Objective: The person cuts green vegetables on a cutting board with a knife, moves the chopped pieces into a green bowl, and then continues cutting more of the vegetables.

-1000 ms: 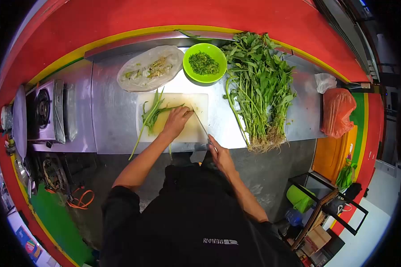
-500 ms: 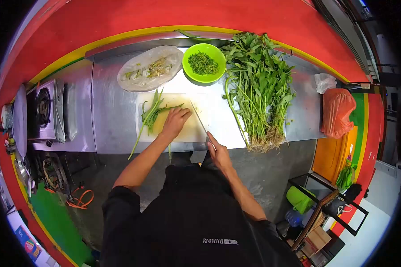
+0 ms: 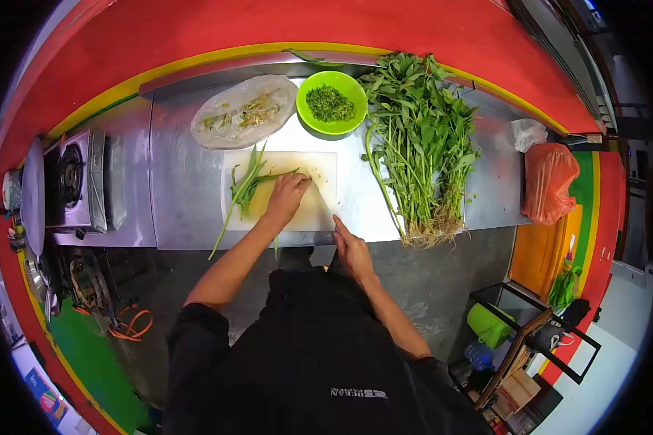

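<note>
My left hand (image 3: pixel 289 197) is closed over one end of a bunch of long green leafy stalks (image 3: pixel 247 183), pressing them on a pale cutting board (image 3: pixel 308 219). The rest of the bunch spreads left, with one long stalk hanging past the counter's front edge. In my right hand (image 3: pixel 352 251) is the handle of a knife (image 3: pixel 324 199). Its blade slants up and left across the board, with the tip close beside my left fingertips. Small green bits lie near the blade. Behind the board, a bright green bowl (image 3: pixel 331 131) contains finely chopped greens (image 3: pixel 329 104).
A large pile of leafy greens with roots (image 3: pixel 424 152) lies to the right on the metal counter (image 3: pixel 185 196). At the back left is a clear plastic bag (image 3: pixel 218 134) with trimmings. A gas stove (image 3: pixel 72 177) stands far left, an orange plastic bag (image 3: pixel 551 185) far right.
The knife blade has swung slightly left, nearer my left fingertips, and my right hand has shifted a little left. My left hand and the stalks stay nearly in place.
</note>
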Action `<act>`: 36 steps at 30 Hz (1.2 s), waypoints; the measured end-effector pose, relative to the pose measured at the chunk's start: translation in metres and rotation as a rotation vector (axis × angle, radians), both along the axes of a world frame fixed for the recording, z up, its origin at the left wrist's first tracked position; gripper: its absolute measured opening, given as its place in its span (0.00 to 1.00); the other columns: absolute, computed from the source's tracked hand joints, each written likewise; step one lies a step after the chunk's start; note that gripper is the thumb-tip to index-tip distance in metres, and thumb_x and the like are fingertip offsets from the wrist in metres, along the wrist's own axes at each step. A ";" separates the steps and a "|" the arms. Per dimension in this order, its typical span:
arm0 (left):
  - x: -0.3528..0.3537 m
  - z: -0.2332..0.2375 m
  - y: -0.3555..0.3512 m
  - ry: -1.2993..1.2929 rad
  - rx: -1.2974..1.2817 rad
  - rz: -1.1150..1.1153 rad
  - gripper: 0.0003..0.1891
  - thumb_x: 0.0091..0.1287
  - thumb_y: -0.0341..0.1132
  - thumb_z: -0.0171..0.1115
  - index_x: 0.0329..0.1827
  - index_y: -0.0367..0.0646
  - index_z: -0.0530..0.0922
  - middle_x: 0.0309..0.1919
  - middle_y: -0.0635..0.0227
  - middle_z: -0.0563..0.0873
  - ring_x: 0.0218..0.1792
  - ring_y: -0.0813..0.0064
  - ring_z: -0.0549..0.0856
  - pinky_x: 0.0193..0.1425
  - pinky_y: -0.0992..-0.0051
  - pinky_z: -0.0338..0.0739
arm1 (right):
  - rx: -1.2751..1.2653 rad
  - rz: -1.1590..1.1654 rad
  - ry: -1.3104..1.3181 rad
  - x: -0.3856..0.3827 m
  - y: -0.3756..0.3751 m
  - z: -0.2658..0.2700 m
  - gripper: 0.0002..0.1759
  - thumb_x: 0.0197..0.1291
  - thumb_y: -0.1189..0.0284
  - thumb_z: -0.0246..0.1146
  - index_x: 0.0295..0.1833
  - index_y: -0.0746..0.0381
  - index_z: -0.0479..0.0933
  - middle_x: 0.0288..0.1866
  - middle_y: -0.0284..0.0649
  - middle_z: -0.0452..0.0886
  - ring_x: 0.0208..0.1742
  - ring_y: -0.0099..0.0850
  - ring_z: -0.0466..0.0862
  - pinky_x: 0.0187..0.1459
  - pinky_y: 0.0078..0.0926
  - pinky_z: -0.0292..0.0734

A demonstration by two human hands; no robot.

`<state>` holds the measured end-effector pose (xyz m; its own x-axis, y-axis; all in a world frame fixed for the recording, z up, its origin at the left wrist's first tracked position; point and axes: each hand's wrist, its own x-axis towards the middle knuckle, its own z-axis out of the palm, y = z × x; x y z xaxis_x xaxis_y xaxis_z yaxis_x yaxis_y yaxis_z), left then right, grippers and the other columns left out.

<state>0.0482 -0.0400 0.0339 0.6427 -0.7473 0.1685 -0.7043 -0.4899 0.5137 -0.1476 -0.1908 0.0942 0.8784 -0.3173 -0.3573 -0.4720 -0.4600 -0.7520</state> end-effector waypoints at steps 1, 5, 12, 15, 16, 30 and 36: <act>-0.001 -0.001 -0.001 -0.002 -0.001 -0.003 0.17 0.63 0.26 0.60 0.54 0.41 0.87 0.50 0.63 0.87 0.54 0.61 0.84 0.58 0.61 0.73 | -0.001 -0.003 -0.002 0.000 0.000 -0.001 0.26 0.75 0.71 0.61 0.77 0.48 0.72 0.35 0.63 0.83 0.38 0.62 0.85 0.40 0.52 0.79; -0.001 0.000 -0.002 -0.009 0.005 0.039 0.15 0.64 0.27 0.61 0.52 0.41 0.88 0.46 0.64 0.87 0.53 0.62 0.84 0.59 0.60 0.73 | -0.015 0.014 -0.017 0.000 0.000 -0.002 0.27 0.75 0.70 0.61 0.77 0.50 0.71 0.36 0.63 0.84 0.39 0.62 0.86 0.40 0.53 0.79; 0.002 0.003 -0.002 -0.037 0.024 0.013 0.13 0.64 0.28 0.60 0.49 0.41 0.88 0.42 0.67 0.85 0.50 0.65 0.84 0.54 0.62 0.71 | -0.015 0.008 -0.097 0.001 0.004 -0.009 0.27 0.76 0.70 0.60 0.78 0.51 0.71 0.36 0.64 0.84 0.41 0.62 0.86 0.42 0.55 0.78; 0.002 0.002 0.000 -0.043 0.023 -0.001 0.14 0.64 0.30 0.61 0.50 0.44 0.88 0.41 0.67 0.84 0.49 0.65 0.84 0.55 0.61 0.70 | 0.015 0.004 0.020 0.011 0.003 -0.008 0.26 0.77 0.69 0.58 0.78 0.50 0.70 0.36 0.65 0.83 0.42 0.63 0.85 0.43 0.52 0.79; 0.000 0.003 0.000 -0.046 0.020 0.013 0.13 0.65 0.30 0.61 0.50 0.44 0.89 0.41 0.67 0.84 0.49 0.65 0.84 0.55 0.60 0.72 | 0.014 0.001 0.018 0.013 0.003 -0.006 0.26 0.77 0.69 0.58 0.78 0.50 0.70 0.36 0.65 0.83 0.42 0.63 0.85 0.43 0.52 0.79; 0.004 -0.004 0.001 0.034 -0.094 0.008 0.10 0.65 0.27 0.64 0.46 0.37 0.88 0.39 0.59 0.85 0.47 0.57 0.85 0.53 0.58 0.79 | 0.103 -0.016 0.021 -0.007 -0.008 -0.002 0.25 0.79 0.63 0.58 0.79 0.47 0.70 0.29 0.64 0.81 0.29 0.55 0.85 0.40 0.46 0.79; 0.006 -0.002 0.003 0.027 -0.052 -0.015 0.12 0.64 0.28 0.62 0.47 0.39 0.88 0.40 0.63 0.84 0.48 0.61 0.84 0.53 0.61 0.77 | 0.027 0.021 0.098 -0.003 -0.005 0.007 0.24 0.78 0.66 0.59 0.77 0.51 0.73 0.30 0.58 0.82 0.23 0.44 0.80 0.37 0.40 0.78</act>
<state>0.0537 -0.0371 0.0322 0.6361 -0.7478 0.1901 -0.6972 -0.4515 0.5568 -0.1503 -0.1954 0.1008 0.8454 -0.2880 -0.4498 -0.5341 -0.4506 -0.7153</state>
